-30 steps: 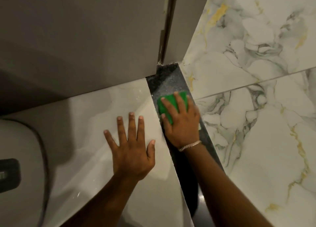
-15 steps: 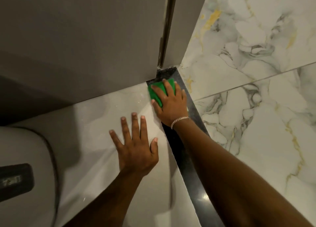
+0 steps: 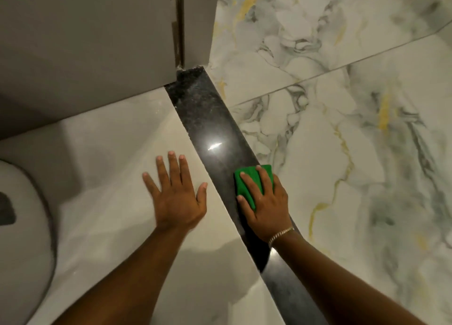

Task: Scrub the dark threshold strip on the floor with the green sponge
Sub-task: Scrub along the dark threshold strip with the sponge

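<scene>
Grey wall, veined marble tile, plain cream tile

green sponge flat on glossy dark threshold strip

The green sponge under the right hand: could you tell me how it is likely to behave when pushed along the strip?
The green sponge probably flexes easily: it lies thin and flat beneath the right hand. It looks light, since spread fingers alone cover it. On the glossy threshold strip, which shows a bright reflection, it may slide readily.
</scene>
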